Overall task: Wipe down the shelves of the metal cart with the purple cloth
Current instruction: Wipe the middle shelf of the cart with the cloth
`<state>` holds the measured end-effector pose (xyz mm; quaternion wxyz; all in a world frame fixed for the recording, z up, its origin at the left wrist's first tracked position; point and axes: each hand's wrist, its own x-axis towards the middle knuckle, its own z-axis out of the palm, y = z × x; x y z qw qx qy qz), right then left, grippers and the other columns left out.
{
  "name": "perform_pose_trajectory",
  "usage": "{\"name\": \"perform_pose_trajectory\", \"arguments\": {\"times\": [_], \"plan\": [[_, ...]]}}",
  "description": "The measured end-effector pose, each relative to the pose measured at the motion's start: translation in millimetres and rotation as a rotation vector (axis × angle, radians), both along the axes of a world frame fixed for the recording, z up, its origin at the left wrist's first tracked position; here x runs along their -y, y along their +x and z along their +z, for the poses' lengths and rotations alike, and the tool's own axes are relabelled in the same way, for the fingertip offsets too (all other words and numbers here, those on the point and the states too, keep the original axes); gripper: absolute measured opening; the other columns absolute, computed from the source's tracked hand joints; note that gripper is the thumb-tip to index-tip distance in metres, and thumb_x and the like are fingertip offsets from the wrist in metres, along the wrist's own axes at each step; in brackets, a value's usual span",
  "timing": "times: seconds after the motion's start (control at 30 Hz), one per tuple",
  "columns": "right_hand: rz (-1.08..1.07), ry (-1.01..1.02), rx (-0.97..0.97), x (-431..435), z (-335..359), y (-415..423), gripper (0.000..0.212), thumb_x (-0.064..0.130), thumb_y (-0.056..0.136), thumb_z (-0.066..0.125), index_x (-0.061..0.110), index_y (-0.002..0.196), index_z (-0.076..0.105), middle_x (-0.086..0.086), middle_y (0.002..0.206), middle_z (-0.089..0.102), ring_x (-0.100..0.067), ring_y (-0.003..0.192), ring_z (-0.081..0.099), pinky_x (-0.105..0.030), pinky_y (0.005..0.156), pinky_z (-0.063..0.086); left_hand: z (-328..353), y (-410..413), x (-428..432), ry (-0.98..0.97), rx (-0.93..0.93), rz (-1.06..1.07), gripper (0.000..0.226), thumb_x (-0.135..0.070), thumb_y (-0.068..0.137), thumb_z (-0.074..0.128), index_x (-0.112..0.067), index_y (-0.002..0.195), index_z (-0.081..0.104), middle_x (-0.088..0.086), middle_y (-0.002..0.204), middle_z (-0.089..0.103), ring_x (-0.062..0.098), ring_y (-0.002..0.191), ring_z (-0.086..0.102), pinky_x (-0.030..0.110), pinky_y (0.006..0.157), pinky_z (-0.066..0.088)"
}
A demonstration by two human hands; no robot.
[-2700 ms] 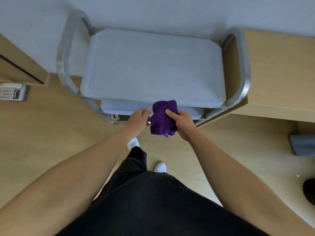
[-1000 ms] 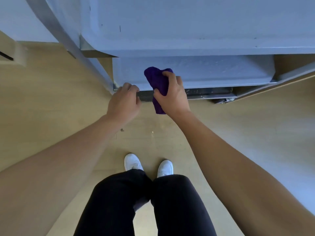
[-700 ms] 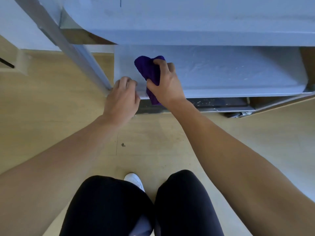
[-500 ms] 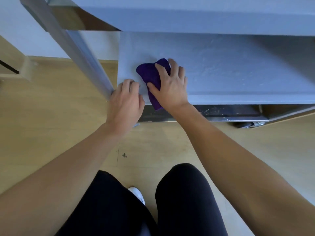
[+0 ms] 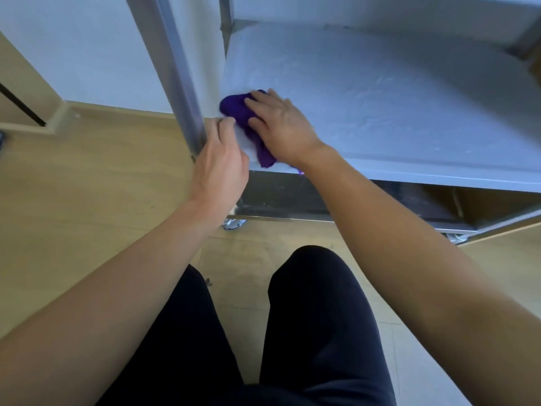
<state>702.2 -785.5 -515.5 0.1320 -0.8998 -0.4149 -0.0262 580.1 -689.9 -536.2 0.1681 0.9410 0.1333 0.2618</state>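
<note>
Though bunched, cloth point(image 5: 237, 109) front-to-back on shelf point(image 5: 380, 98).

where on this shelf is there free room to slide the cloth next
Bare: the shelf from the right hand rightward and back to the rear rim. Crowded: the front left corner, where purple cloth, left hand and cart post meet.

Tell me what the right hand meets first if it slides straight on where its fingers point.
The right hand, on the cloth, points back-left: bare shelf up to its left edge, then probably the rear post; depth is unclear.
</note>
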Motion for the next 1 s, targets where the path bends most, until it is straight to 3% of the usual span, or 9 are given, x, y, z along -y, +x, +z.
{"name": "perform_pose_trajectory", "arguments": {"times": [0.1,0.2,0.37,0.47,0.6,0.67,0.83,1.0], "plan": [[-0.170,-0.010,-0.023,21.3,2.4,10.3,0.043,0.023,0.103,0.034,0.010,0.143,0.040,-0.005,0.154,0.032,-0.025,0.144,0.025,-0.036,0.117,0.022,0.9,1.0,-1.7,0.054,-0.009,-0.009,0.020,0.000,0.087,0.050,0.009,0.104,0.058,0.021,0.111,0.055,0.033,0.086,0.063,0.045,0.058,0.054],[-0.112,-0.012,-0.034,22.0,4.5,-7.5,0.042,0.019,0.103,0.031,0.005,0.143,0.039,-0.009,0.155,0.030,-0.023,0.145,0.023,-0.027,0.119,0.012,-4.7,2.8,-3.5,0.070,0.008,0.004,0.015,-0.001,0.087,0.052,0.008,0.089,0.063,0.020,0.109,0.058,0.030,0.080,0.065,0.040,0.055,0.055],[0.051,0.033,0.051,8.4,-3.1,-46.3,0.039,0.019,0.102,0.035,0.008,0.139,0.045,-0.007,0.154,0.034,-0.025,0.143,0.026,-0.027,0.117,0.018,-1.4,0.1,-1.3,-0.065,0.021,0.003,0.018,0.012,0.082,0.047,0.009,0.097,0.056,0.023,0.112,0.054,0.037,0.093,0.058,0.039,0.073,0.050],[0.069,0.039,0.039,10.0,-0.4,-43.7,0.037,0.017,0.102,0.035,0.006,0.135,0.049,-0.007,0.151,0.038,-0.024,0.141,0.030,-0.024,0.113,0.017,6.1,-5.6,0.2,-0.202,0.065,-0.007,0.031,0.020,0.075,0.039,0.005,0.100,0.051,0.021,0.105,0.052,0.034,0.090,0.052,0.040,0.073,0.043],[0.077,0.079,-0.015,-5.3,-2.9,-30.4,0.029,0.016,0.099,0.039,0.008,0.121,0.057,-0.002,0.138,0.049,-0.021,0.128,0.041,-0.031,0.103,0.037,11.7,-7.4,4.3,-0.243,0.039,0.008,0.036,0.021,0.073,0.040,0.005,0.104,0.048,0.021,0.108,0.050,0.033,0.089,0.051,0.042,0.075,0.043],[0.042,0.072,-0.035,-14.6,-3.7,-21.3,0.029,0.017,0.099,0.039,0.010,0.121,0.056,0.000,0.139,0.048,-0.019,0.126,0.042,-0.031,0.101,0.039,11.8,-8.4,4.6,-0.263,0.017,0.005,0.042,0.021,0.073,0.040,0.005,0.112,0.048,0.021,0.114,0.049,0.033,0.095,0.052,0.042,0.078,0.044],[0.011,0.025,-0.044,-16.1,-1.9,-17.9,0.033,0.019,0.101,0.037,0.010,0.129,0.051,-0.002,0.146,0.041,-0.022,0.131,0.037,-0.034,0.106,0.036,8.7,-9.5,0.9,-0.299,-0.009,-0.006,0.050,0.019,0.077,0.041,0.003,0.125,0.043,0.017,0.125,0.048,0.028,0.107,0.053,0.033,0.087,0.043],[0.071,0.046,0.040,4.5,-7.5,-37.6,0.022,0.014,0.098,0.040,0.008,0.108,0.058,-0.003,0.126,0.053,-0.023,0.114,0.046,-0.036,0.092,0.042,9.5,-9.6,2.4,-0.301,-0.010,-0.014,0.048,0.016,0.080,0.040,0.003,0.126,0.043,0.016,0.122,0.049,0.025,0.103,0.054,0.022,0.081,0.036]]}}
